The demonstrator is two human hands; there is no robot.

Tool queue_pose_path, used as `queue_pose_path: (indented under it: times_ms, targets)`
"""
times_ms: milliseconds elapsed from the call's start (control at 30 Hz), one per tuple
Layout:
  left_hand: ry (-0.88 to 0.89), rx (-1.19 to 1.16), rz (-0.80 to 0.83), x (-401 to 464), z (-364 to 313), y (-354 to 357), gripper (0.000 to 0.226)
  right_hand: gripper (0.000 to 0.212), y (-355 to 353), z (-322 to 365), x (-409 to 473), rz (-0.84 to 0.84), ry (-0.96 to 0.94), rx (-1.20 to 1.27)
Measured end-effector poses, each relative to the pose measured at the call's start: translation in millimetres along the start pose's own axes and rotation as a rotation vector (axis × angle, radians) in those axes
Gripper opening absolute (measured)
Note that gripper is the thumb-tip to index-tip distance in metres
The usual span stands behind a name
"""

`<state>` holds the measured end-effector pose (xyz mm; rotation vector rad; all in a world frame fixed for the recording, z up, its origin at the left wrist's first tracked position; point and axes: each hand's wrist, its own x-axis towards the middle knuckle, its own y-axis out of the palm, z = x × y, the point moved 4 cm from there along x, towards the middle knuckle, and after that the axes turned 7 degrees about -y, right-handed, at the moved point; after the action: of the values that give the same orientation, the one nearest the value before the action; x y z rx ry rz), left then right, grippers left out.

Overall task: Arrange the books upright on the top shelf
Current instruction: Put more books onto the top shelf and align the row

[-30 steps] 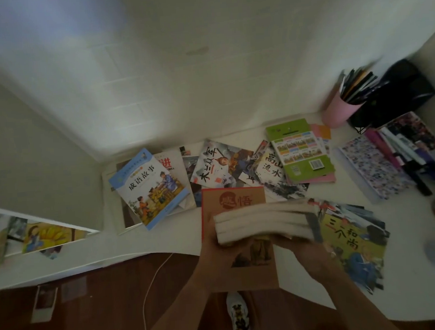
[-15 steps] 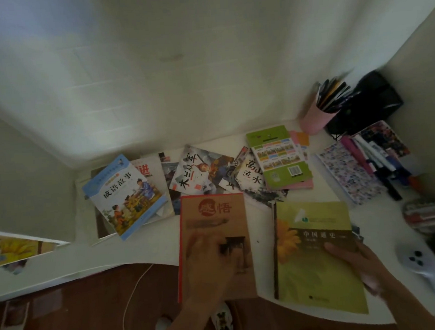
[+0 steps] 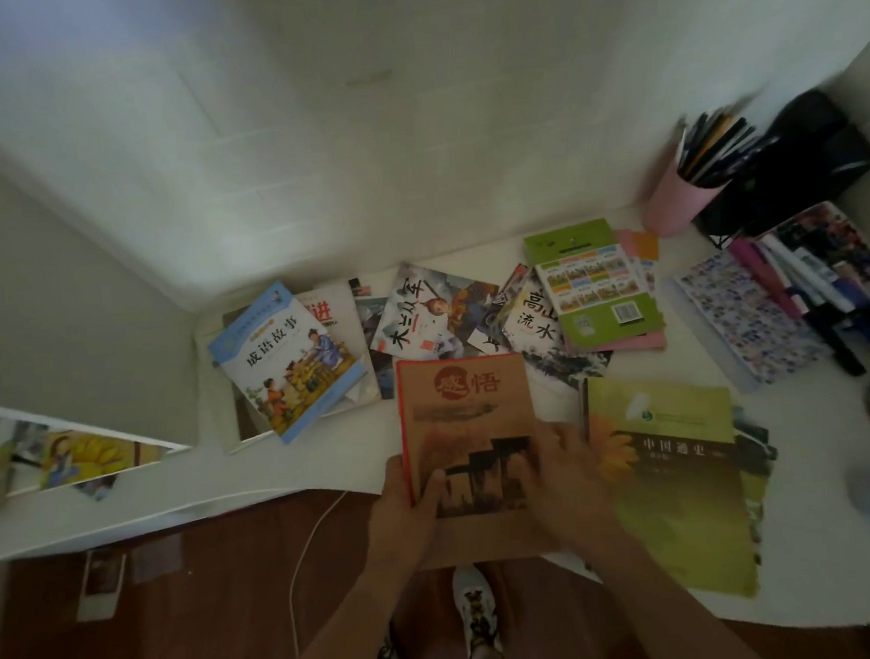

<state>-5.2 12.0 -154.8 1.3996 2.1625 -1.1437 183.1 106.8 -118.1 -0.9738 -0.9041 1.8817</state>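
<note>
while two hands (image 3: 404, 511) (image 3: 562, 480) grip one brown book (image 3: 467, 414), seven others lie flat.

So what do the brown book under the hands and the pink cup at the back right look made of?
Brown book: paper with a soft card cover, matte, since it shows no glare. Both hands grip its near end. Pink cup: probably plastic, smooth and evenly coloured, though blur leaves that open.

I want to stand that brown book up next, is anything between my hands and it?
No. Both the left hand and right hand already grip the brown book; nothing lies on its cover.
</note>
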Motion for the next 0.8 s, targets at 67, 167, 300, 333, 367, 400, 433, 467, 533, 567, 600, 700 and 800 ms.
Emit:
queue_pose_path:
  times_ms: [67, 167, 300, 333, 367, 400, 433, 467, 533, 567, 600, 700, 800]
  targets:
    - [0.061, -0.128, 0.052, -4.8, -1.9, -0.2, 0.024, 0.064, 24.8, -0.7, 9.8, 0.023, 0.048, -0.01]
    - [0.127, -0.346, 0.146, -20.2, -13.7, -9.1, 0.032, 0.073, 19.4, -1.1, 13.6, -0.015, 0.24, 0.46]
    - [0.236, -0.461, 0.193, -39.9, -40.4, -31.8, 0.036, 0.028, -15.9, 4.6, 11.3, 0.033, 0.211, 1.078]
    - [0.281, -0.466, 0.192, -42.1, -48.5, -37.2, 0.036, 0.022, -29.0, 6.8, 9.7, -0.017, 0.128, 1.101]
    - [0.323, -0.463, 0.183, -40.6, -54.3, -41.2, 0.036, 0.02, -41.9, 11.0, 7.7, -0.059, 0.054, 1.132]
    - [0.361, -0.45, 0.16, -37.6, -59.1, -44.1, 0.037, 0.021, -52.3, 15.6, 6.7, -0.094, -0.025, 1.145]
    - [0.392, -0.423, 0.126, -33.3, -61.9, -45.3, 0.042, 0.02, -59.3, 19.1, 7.7, -0.115, -0.085, 1.155]
    - [0.42, -0.388, 0.097, -29.4, -64.8, -44.9, 0.05, 0.019, -64.2, 21.3, 8.7, -0.128, -0.112, 1.159]
    - [0.474, -0.321, 0.061, -23.1, -70.4, -42.9, 0.066, 0.023, -60.3, 17.9, 11.6, -0.153, -0.076, 1.148]
    - [0.485, -0.309, 0.063, -20.3, -70.9, -40.3, 0.073, 0.027, -54.3, 14.5, 12.6, -0.15, -0.045, 1.142]
    - [0.492, -0.3, 0.066, -18.8, -70.2, -38.0, 0.077, 0.031, -46.2, 10.1, 12.9, -0.15, -0.016, 1.129]
    - [0.529, -0.307, 0.088, -17.1, -63.3, -27.8, 0.085, 0.046, -20.2, -7.8, 15.1, -0.173, 0.068, 1.15]
    - [0.494, -0.325, 0.074, -11.1, -55.2, -20.5, 0.069, 0.063, -16.0, -8.5, 16.6, -0.161, 0.029, 1.173]
